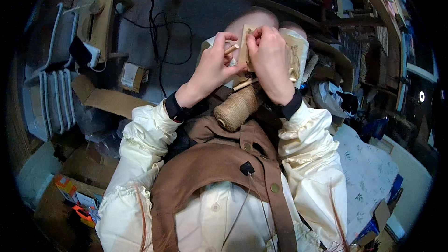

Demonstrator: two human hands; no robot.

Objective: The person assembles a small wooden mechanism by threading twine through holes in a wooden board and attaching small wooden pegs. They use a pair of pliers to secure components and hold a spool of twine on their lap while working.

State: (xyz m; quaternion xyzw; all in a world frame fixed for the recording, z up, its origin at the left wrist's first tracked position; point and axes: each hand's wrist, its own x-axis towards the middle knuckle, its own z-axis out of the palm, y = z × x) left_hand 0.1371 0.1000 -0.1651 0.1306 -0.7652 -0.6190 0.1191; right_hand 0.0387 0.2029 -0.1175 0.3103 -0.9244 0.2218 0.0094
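My left hand [212,67] is curled round a short wooden stick [232,49], whose pale cut end sticks out by the fingers. Its thumb points toward a narrow light wooden board [244,46] resting over my lap. Over that board my right hand [272,56] bends with thumb and fingertips pinched together; whatever they hold is too small or hidden to name. Below the hands a large spool of brown twine [239,106] lies on my lap. Another wooden stick [245,84] lies just above the spool, partly hidden by my right hand.
Right of my right hand lies a pale sheet with brown strands [298,51]. Black cables [156,42] trail over the floor at the far left, near a small box [132,76]. A cardboard flap [112,102] and white racks [56,98] stand left; a plastic bag [333,98] sits right.
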